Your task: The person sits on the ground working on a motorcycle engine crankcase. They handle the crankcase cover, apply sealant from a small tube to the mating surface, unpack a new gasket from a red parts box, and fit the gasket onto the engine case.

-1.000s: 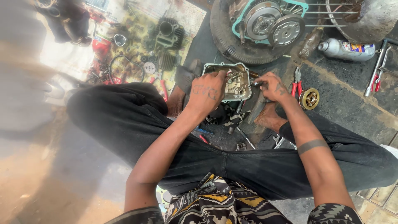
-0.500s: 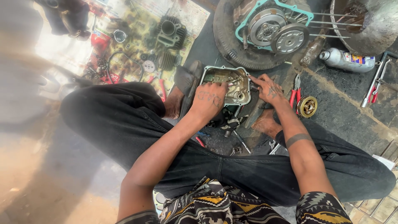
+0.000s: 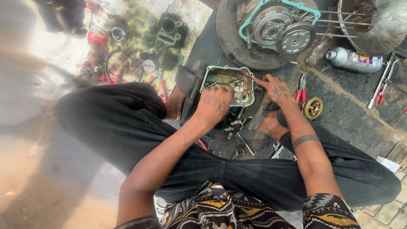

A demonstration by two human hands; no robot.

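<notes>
Both hands grip the engine cover (image 3: 229,82): left hand (image 3: 215,104) curled, right hand (image 3: 274,88) fingers spread

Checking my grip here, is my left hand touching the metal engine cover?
Touching. The head view shows the left hand resting on the engine cover's lower rim, fingers overlapping its edge.

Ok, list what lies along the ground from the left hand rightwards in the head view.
Left hand → metal engine cover → right hand → red-handled pliers → brass round part → spray can → red-handled tool.
</notes>
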